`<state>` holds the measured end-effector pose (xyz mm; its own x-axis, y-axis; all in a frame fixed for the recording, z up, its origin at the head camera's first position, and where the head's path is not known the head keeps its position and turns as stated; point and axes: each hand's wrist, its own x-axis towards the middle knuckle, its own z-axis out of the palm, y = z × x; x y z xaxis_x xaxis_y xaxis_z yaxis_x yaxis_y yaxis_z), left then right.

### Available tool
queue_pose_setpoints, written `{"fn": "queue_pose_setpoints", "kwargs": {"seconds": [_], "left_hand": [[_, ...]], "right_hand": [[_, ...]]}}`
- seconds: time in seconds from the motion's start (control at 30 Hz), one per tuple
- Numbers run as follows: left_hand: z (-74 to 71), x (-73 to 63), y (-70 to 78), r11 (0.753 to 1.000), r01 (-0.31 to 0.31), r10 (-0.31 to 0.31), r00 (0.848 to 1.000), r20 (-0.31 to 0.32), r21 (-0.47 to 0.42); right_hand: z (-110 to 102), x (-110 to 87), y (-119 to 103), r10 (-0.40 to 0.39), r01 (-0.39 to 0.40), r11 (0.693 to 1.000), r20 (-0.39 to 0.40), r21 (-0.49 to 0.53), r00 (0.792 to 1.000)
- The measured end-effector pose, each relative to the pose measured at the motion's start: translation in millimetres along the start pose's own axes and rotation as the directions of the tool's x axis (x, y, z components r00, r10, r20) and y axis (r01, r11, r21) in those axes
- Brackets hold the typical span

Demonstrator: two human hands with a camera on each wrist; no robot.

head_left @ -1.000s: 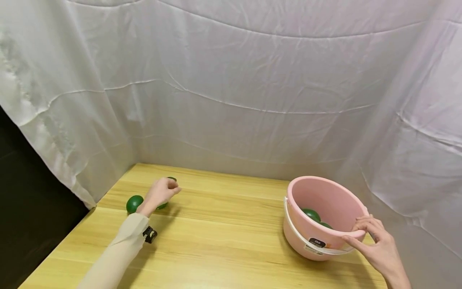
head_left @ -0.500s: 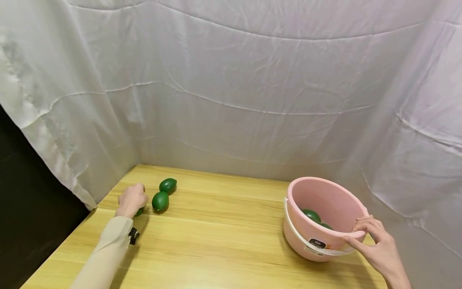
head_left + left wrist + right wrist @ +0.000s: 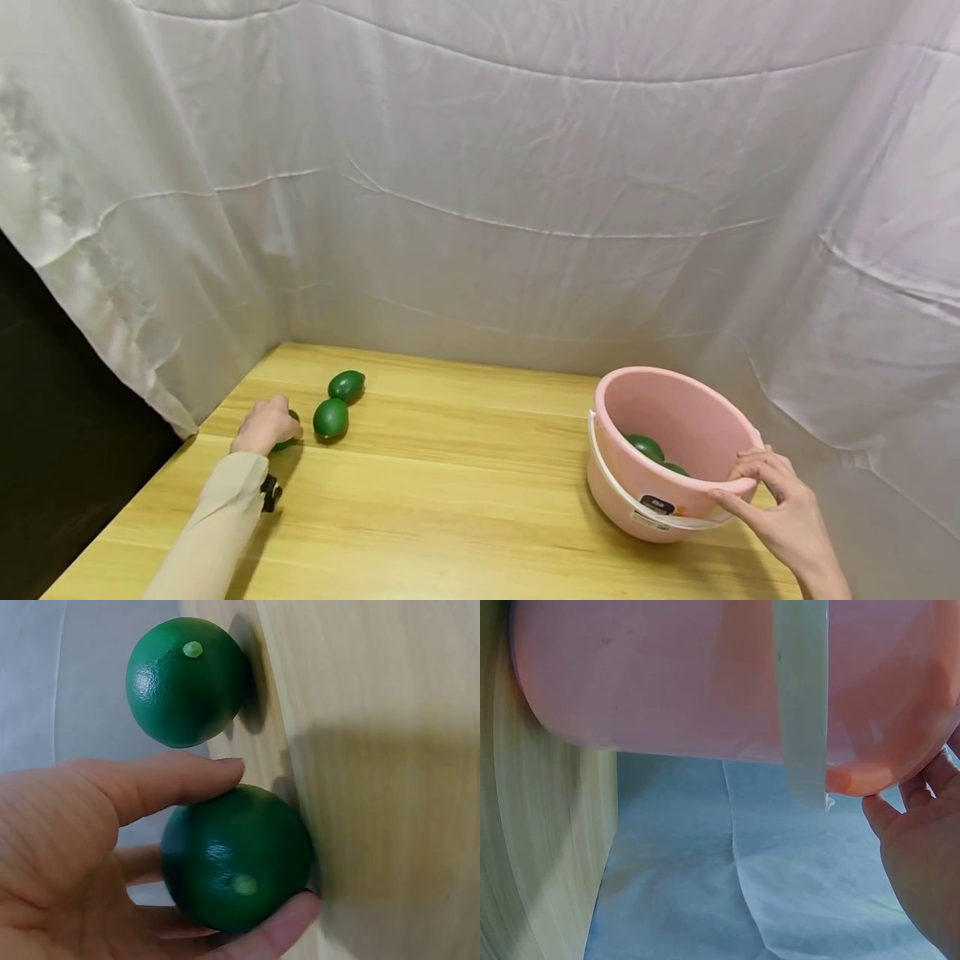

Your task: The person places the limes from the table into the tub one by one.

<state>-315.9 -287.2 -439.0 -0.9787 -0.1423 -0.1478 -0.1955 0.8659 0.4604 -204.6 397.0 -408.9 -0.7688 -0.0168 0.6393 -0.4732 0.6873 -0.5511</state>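
By the tabletop's left edge, a green fruit (image 3: 231, 855) is grasped

In the head view, the left hand (image 3: 264, 427) is seen near the left edge of the tabletop (image 3: 480, 508), short of its far left corner, with the green fruit partly covered by it. Between the hand and the middle of the tabletop, two loose fruits (image 3: 330, 419) are placed touching each other. Toward the right edge, the rim of a pink bucket (image 3: 697, 417) is gripped by the right hand (image 3: 783, 504). Inside, two fruits (image 3: 645, 448) are partly hidden by the near wall.

In the left wrist view, the green fruit is held between thumb and fingers; whether it has been raised off the tabletop cannot be told. One loose fruit is shown just beside the thumb, apart from the held one.

In the right wrist view, the bucket is pinched at its rim, and its side is crossed by a white handle (image 3: 802, 690).

The step in hand is judged to be the picking up of this fruit while the bucket is steadied. A secure hold and a lift clear of the loose pair seem to be called for.
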Motion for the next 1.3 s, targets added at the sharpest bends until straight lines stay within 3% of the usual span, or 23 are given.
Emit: {"fn": "queue_pose_setpoints", "kwargs": {"seconds": [0.23, 0.37, 0.67, 0.87, 1.03, 1.3], "left_hand": [[5.2, 1.7, 1.8, 0.998, 0.009, -0.011, 0.999, -0.041, -0.065], [8.3, 6.1, 3.6, 0.998, -0.034, 0.027, 0.994, -0.107, -0.061], [14.5, 12.8, 13.0, 0.988, -0.105, 0.07, 0.96, -0.272, -0.116], [14.7, 16.0, 26.1, 0.972, -0.167, 0.107, 0.94, -0.324, -0.163], [15.0, 20.7, 39.1, 0.97, -0.168, 0.095, 0.927, -0.364, -0.176], [27.1, 27.2, 61.1, 0.951, -0.215, 0.104, 0.897, -0.429, -0.22]], "right_hand": [[0.2, -0.3, 1.6, -0.006, 0.006, 1.0, -0.009, -0.001, 1.0], [-0.9, -0.6, 1.0, -0.009, 0.009, 1.0, -0.007, 0.004, 1.0], [-2.0, 0.5, 0.4, -0.026, 0.026, 1.0, -0.012, 0.009, 1.0], [-1.7, -0.3, 0.7, -0.004, 0.004, 1.0, -0.006, 0.002, 1.0], [-1.1, 0.7, 0.8, -0.013, 0.013, 1.0, -0.005, 0.001, 1.0], [0.1, 0.9, 0.2, 0.001, -0.001, 1.0, -0.003, -0.007, 1.0]]}}
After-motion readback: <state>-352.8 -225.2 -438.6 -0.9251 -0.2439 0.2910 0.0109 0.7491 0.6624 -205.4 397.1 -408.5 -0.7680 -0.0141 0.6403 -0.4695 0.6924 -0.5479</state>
